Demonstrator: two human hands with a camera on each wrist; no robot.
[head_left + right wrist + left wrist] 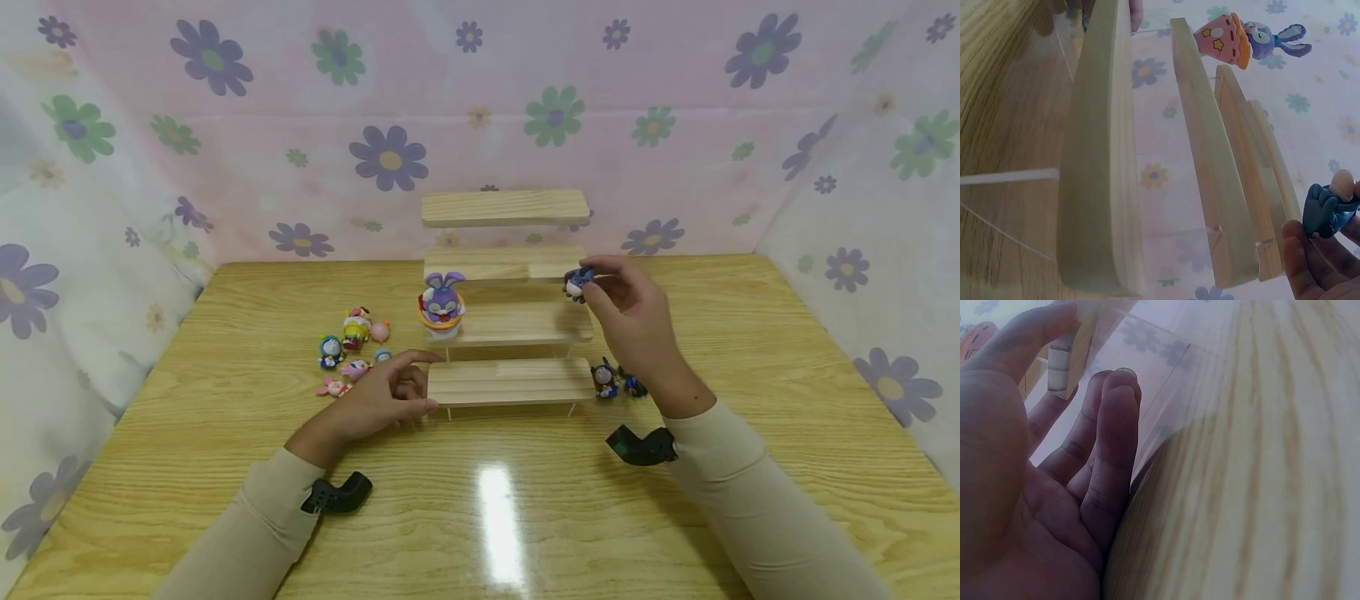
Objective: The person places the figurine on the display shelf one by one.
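R hand (633, 312): fingers pinched on blue fig. (577, 286), nr R ends of mid tiers | L hand (382, 392): thumb + index clamped on L end of lowest wood tier (510, 382) of 4-tier shelf (506, 207) | purple bunny fig. (441, 307) on 2nd-lowest tier, L of R fingers | dark figs (604, 377) below R fingers, asst'd figs (355, 330) L of L fingers, on worktop (420, 533)

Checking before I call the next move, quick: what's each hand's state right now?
Left hand: gripping the left end of the front wooden shelf.
Right hand: pinching a small blue figurine.
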